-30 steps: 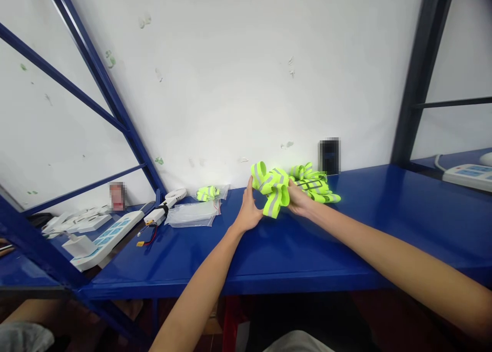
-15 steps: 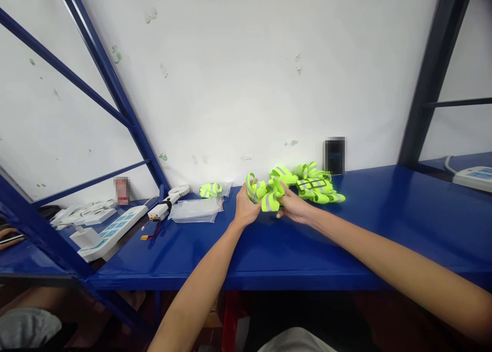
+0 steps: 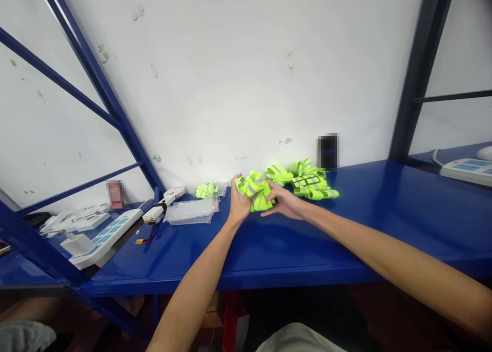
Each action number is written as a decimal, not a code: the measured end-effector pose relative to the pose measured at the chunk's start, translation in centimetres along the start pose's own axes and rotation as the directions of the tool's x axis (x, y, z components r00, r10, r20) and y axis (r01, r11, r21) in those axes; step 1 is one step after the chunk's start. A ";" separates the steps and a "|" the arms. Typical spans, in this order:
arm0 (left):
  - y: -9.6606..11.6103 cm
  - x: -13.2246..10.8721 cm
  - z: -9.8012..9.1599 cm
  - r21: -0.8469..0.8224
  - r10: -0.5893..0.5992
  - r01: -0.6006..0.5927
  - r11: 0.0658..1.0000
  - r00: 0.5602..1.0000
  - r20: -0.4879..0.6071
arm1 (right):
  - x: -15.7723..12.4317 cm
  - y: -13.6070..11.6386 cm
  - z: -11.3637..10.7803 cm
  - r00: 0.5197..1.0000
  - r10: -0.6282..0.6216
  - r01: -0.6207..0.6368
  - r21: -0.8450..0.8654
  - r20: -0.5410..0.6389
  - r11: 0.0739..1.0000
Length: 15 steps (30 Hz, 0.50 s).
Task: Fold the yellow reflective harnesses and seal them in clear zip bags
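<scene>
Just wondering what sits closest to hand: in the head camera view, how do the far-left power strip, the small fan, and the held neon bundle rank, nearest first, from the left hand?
From the left hand:
1. Neon bundle: in its grasp.
2. Small fan: left, near the wall.
3. Power strip: farther left.

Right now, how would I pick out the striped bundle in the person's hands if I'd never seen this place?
Start with the blue table in front of the white wall. Near its middle, a left hand and a right hand flank a bright yellow-green bundle. Unlike the big pile on the right and the small packet by the plastic bags, it alone is in the hands.
</scene>
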<state>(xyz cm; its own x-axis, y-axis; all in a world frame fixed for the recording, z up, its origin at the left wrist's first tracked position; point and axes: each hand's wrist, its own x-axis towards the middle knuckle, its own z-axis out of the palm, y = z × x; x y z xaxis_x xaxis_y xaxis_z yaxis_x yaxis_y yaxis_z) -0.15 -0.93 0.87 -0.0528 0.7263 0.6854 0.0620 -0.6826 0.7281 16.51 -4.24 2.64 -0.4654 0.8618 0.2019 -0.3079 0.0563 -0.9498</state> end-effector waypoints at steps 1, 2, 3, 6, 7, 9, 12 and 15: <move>0.1 -0.1 0.2 0.004 -0.008 0.008 1.000 1.000 -0.006 | 0.2 -0.1 0.0 0.999 -0.032 0.031 -0.042 -0.026 0.999; 0.1 -0.1 0.4 0.014 -0.019 0.019 1.000 1.000 -0.006 | 0.4 0.0 0.0 0.995 -0.079 0.072 -0.105 -0.068 0.992; 0.1 -0.2 0.6 0.035 -0.029 0.029 0.999 1.000 0.001 | 0.6 0.0 -0.1 0.984 -0.137 0.115 -0.178 -0.117 0.977; 0.0 -0.5 1.2 0.149 -0.026 0.022 0.989 0.999 0.024 | 1.4 0.4 -0.4 0.932 -0.287 0.204 -0.334 -0.222 0.920; 0.0 -0.6 1.4 0.192 -0.019 0.013 0.981 0.999 0.029 | 1.6 0.5 -0.6 0.916 -0.319 0.220 -0.359 -0.245 0.907; 0.0 -0.8 1.5 0.254 -0.011 0.001 0.967 0.999 0.038 | 1.9 0.6 -0.8 0.893 -0.353 0.234 -0.383 -0.279 0.894; 0.1 -1.1 1.5 0.271 -0.017 -0.003 0.962 0.997 0.071 | 2.0 0.6 -0.9 0.896 -0.325 0.217 -0.339 -0.303 0.916; 0.3 -1.4 1.3 0.264 0.001 -0.027 0.964 0.995 0.100 | 2.3 0.7 -0.8 0.909 -0.249 0.170 -0.248 -0.333 0.954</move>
<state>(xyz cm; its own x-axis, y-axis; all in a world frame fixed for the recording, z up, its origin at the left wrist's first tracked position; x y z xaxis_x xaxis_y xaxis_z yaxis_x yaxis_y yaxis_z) 1.24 -2.01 0.12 0.0470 0.7302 0.6816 0.3238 -0.6566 0.6812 15.92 -1.85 2.28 -0.0698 0.9377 0.3403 -0.1669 0.3254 -0.9307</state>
